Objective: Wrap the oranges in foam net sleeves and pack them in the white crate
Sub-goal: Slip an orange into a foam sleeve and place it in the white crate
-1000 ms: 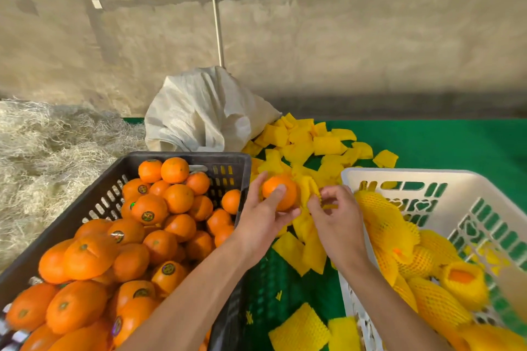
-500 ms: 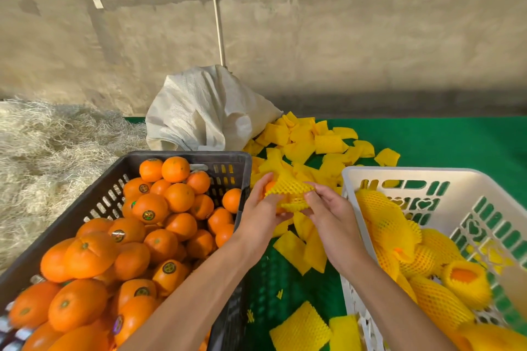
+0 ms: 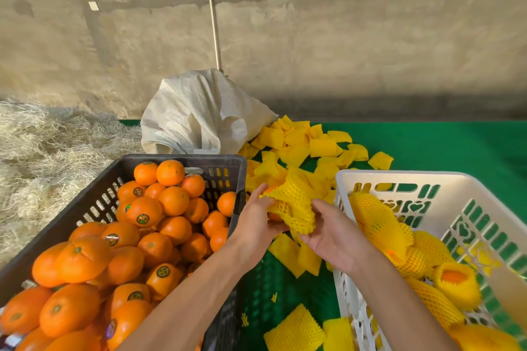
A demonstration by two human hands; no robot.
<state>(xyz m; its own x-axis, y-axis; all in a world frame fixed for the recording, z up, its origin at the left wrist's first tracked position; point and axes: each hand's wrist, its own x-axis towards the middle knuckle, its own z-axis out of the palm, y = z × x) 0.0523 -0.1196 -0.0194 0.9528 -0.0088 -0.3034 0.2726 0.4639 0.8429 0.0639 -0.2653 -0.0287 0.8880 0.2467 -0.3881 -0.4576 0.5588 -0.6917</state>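
A second ago my left hand (image 3: 258, 222) held the orange (image 3: 274, 217) bare, and now the sleeve (image 3: 291, 205) nearly hides it, both grips closed on it, right hand (image 3: 332, 232) stretching net, between black crate (image 3: 228, 162) and white crate (image 3: 399, 177), so packing comes next.

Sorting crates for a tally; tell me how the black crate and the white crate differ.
The black crate sits left and holds a heap of bare oranges; the white crate sits right and holds oranges in yellow foam net sleeves. The black crate looks fuller than the white crate. Both are slotted plastic crates.
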